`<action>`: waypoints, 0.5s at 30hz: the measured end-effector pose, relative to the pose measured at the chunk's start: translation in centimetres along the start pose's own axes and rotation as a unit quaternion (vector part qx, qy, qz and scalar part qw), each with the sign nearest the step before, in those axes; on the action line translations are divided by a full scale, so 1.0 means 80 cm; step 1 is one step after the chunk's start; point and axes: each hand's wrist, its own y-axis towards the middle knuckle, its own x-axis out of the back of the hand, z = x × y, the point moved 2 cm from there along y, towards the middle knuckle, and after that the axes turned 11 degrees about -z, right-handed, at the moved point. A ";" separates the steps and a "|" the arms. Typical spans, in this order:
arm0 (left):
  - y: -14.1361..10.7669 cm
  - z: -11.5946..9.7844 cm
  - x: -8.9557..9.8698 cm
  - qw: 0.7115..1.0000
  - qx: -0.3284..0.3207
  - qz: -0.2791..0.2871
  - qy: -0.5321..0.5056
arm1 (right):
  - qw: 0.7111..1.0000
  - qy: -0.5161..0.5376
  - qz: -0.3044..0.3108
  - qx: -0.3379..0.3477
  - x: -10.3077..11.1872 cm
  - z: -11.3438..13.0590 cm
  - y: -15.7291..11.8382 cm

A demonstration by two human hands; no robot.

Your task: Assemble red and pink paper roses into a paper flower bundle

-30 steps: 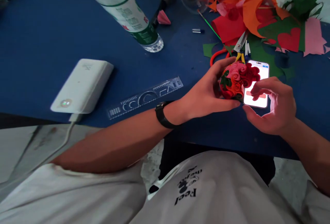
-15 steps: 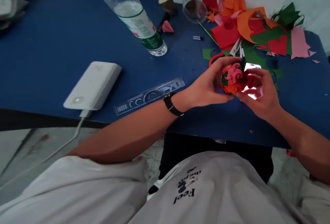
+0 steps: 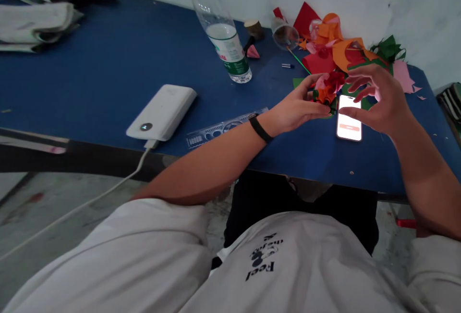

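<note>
The left hand (image 3: 298,107) has its grip closed round a flower ball (image 3: 325,91) of red, pink, orange and green curls, above the desk (image 3: 302,154) – the fingers and palm hide much of its left side. The right hand (image 3: 387,97) is just beside it with its grip open, fingers spread and bent; its thumb crosses in front of the phone (image 3: 349,128), and whether it touches the screen I cannot tell. The screen glares too brightly to read. Behind the hands, paper scraps (image 3: 317,61) overlap, some covered by the right hand. The left forearm hides part of the clear ruler (image 3: 207,135). The bottle's (image 3: 230,54) green cap is cut off at the top edge – and at the far left a blurred, folded bundle (image 3: 36,22) runs out of view
</note>
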 end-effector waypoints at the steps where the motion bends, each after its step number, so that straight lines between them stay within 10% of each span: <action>1: 0.000 -0.001 0.000 1.000 0.005 0.000 -0.003 | 1.000 -0.008 0.001 0.018 -0.001 0.000 0.002; 15: 0.003 -0.008 0.001 0.998 0.030 -0.032 0.049 | 0.996 -0.068 0.047 0.037 -0.024 -0.009 -0.037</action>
